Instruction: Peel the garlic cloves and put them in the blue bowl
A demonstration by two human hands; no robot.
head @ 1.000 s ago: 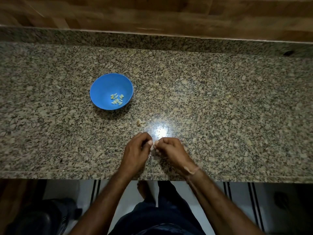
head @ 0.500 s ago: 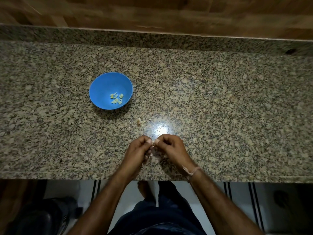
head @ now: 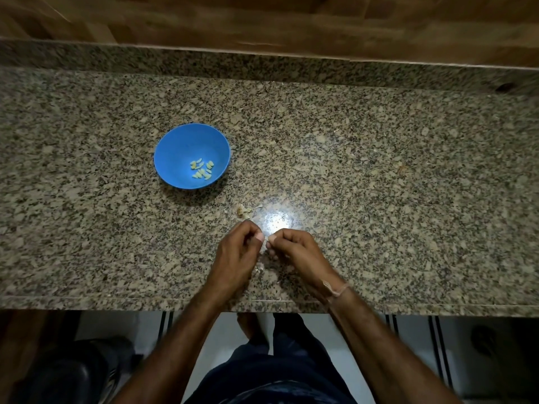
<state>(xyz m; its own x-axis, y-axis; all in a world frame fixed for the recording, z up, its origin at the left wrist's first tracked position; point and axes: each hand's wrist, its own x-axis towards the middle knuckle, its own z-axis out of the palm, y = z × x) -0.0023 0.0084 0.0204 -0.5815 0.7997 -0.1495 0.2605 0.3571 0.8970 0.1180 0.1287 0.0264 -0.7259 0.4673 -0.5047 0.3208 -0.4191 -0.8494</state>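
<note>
The blue bowl [head: 186, 142] stands on the granite counter [head: 379, 185], left of centre, with several peeled pale-yellow garlic cloves [head: 201, 169] in its bottom. Near the counter's front edge my left hand [head: 237, 255] and my right hand [head: 294, 252] meet, fingers curled. Between their fingertips they pinch a small garlic clove [head: 266, 243], mostly hidden by the fingers. A few bits of garlic skin [head: 243, 210] lie just beyond my hands, and small scraps [head: 260, 268] lie under them.
A wooden wall [head: 262, 21] rises behind the counter's raised granite back strip. Below the front edge I see my legs and a dark object [head: 67, 374] on the floor at the left. A small scrap [head: 403, 169] lies at the right.
My hands stay together near the front edge, with only small finger movements on the clove. The bowl has not moved.
</note>
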